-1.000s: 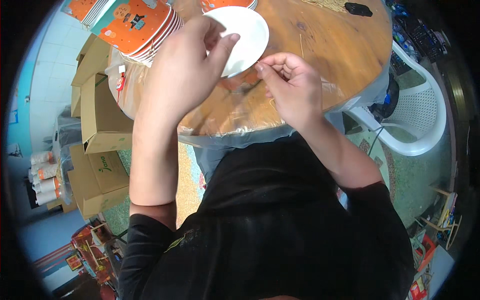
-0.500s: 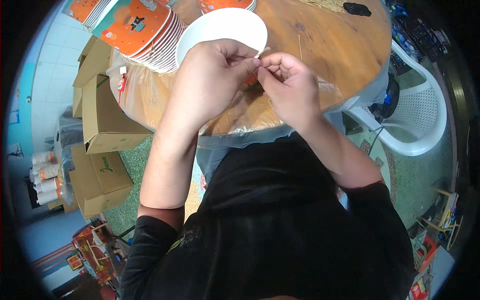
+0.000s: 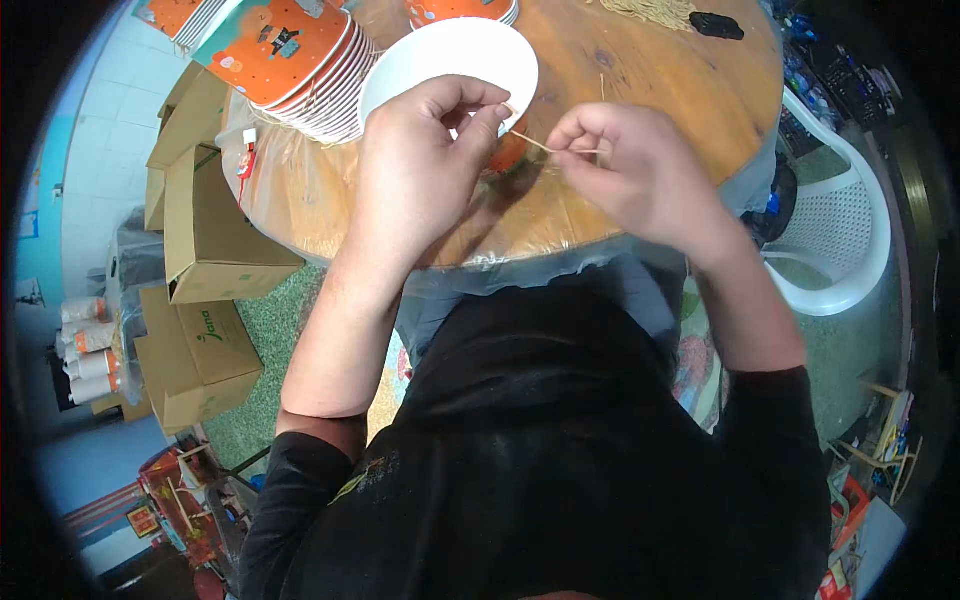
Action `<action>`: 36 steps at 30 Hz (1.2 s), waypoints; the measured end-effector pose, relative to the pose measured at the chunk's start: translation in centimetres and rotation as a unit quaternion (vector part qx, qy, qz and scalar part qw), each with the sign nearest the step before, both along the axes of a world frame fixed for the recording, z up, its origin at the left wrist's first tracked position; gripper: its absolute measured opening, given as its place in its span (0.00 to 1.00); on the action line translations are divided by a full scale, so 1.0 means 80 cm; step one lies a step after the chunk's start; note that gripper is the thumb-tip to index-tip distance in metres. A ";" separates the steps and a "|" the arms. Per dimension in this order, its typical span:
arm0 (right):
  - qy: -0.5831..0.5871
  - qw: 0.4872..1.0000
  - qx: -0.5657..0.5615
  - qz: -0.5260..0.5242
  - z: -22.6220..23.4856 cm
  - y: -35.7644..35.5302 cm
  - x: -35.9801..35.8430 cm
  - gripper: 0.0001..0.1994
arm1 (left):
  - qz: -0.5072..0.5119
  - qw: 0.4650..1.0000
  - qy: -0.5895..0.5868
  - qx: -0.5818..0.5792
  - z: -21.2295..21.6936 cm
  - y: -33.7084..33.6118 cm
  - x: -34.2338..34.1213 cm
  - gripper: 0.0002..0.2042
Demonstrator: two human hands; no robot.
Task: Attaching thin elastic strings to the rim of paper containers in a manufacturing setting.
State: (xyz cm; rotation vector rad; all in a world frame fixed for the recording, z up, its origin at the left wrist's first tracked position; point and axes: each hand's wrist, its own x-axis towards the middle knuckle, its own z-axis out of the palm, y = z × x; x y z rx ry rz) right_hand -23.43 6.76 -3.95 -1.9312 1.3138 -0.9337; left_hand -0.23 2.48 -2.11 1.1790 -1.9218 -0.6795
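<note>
— Round wooden counter (image 3: 690, 90) under a glossy clear film, green floor below it, cardboard boxes (image 3: 215, 240) at the left. What's nearest the camera?

— A black shirt, then both forearms rising from the lower edge. The left hand (image 3: 425, 160) pinches one end of a thin, pale, straw-like strand (image 3: 530, 143), thumb and forefinger closed on it. The right hand (image 3: 625, 165) nips the other end the same way, its remaining fingers curled in.

— Anything different from a second ago?

— Yes. Then the left hand gripped the white paper bowl (image 3: 450, 55) by its rim; now the bowl lies behind the knuckles and both hands are on the strand, drawn taut between them at mid-frame.

— And farther off?

— Smooth, nested orange printed bowls (image 3: 290, 55) at upper left, a loose heap of the same strands (image 3: 650, 12) at the top edge, a small black object (image 3: 716, 25) beside it, and a white slatted plastic chair (image 3: 840, 230) at the right.
</note>
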 end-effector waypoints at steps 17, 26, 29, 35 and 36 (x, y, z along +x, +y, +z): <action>0.234 0.883 -0.407 0.005 0.047 -0.051 -0.001 0.07 | -0.054 0.998 -0.038 0.016 0.012 0.001 0.005 0.10; 0.193 0.885 -0.424 0.017 0.034 -0.062 -0.002 0.07 | -0.100 0.987 -0.004 0.124 0.024 -0.014 0.006 0.11; 0.181 0.878 -0.442 -0.004 0.030 -0.057 0.002 0.07 | -0.104 0.987 -0.052 0.109 0.027 -0.015 0.007 0.12; 0.153 0.891 -0.424 -0.044 0.015 -0.053 0.001 0.06 | -0.114 0.984 -0.104 0.093 0.024 -0.017 0.007 0.11; 0.143 0.900 -0.407 -0.060 0.015 -0.051 0.000 0.07 | -0.118 0.987 -0.078 0.077 0.023 -0.016 0.008 0.11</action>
